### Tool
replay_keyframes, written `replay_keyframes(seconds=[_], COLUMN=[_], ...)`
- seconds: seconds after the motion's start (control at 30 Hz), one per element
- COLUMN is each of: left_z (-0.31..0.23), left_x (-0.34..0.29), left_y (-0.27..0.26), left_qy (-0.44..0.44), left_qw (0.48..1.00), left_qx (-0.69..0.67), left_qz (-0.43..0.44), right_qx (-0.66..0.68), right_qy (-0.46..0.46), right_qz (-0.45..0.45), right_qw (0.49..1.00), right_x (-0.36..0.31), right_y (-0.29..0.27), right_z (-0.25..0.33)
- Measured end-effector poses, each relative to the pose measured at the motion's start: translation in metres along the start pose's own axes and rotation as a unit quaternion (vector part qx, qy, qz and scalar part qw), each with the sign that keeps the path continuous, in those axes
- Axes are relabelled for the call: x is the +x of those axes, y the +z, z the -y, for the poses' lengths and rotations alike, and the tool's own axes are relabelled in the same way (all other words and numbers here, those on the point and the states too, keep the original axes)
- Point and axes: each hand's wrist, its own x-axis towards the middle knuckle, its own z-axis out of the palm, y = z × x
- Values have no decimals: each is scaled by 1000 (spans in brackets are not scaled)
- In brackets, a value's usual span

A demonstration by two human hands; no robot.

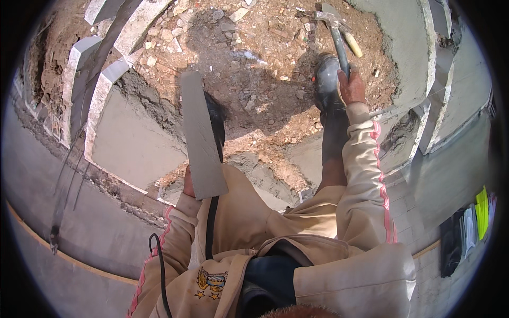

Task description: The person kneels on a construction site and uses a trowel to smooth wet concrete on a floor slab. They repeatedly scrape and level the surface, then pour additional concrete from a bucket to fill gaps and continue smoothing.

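A dirt-and-rubble pit (254, 79) ringed by grey stone slabs set on edge forms the ground of this outdoor work site, seen from above the worker's head. The right hand (351, 87) is wrapped shut around the grey handle of a hammer (335, 29), gripping low on the shaft so the metal head stands well beyond the fist, out over the rubble; a second, yellow handle (352, 44) lies just beside the hammer's shaft, above the fist. Directly under that fist is one grey boot (326, 79), planted in the loose earth, apparently for footing.

The left hand (187, 183) grips the near end of a long flat stone slab (200, 135), fingers curled behind it and mostly hidden; the slab runs up and away from the grip, held on a slant so its broad grey face shows to the camera and its far end points at the pit.

Counted: one hammer, one loose yellow handle, one slab in hand, and at least four edging slabs (101, 95) stepped along the left of the pit, well apart from either grip. A black cable (159, 265) hangs by the left sleeve.
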Motion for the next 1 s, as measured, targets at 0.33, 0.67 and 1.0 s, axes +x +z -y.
replay_keyframes(seconds=[0.33,0.67,1.0], left_z=[9,-7,-12], left_x=[-4,-5,-5], left_y=[-81,-40,4], left_qy=[83,12,-7], left_qw=[995,994,978], left_qx=[55,-102,-180], left_qz=[23,24,101], right_qx=[-96,-359,-182], right_qy=[91,139,-71], right_qz=[254,-26,-40], right_qw=[958,922,980], right_x=[-97,163,106], right_y=[176,60,29], right_z=[82,-73,-46])
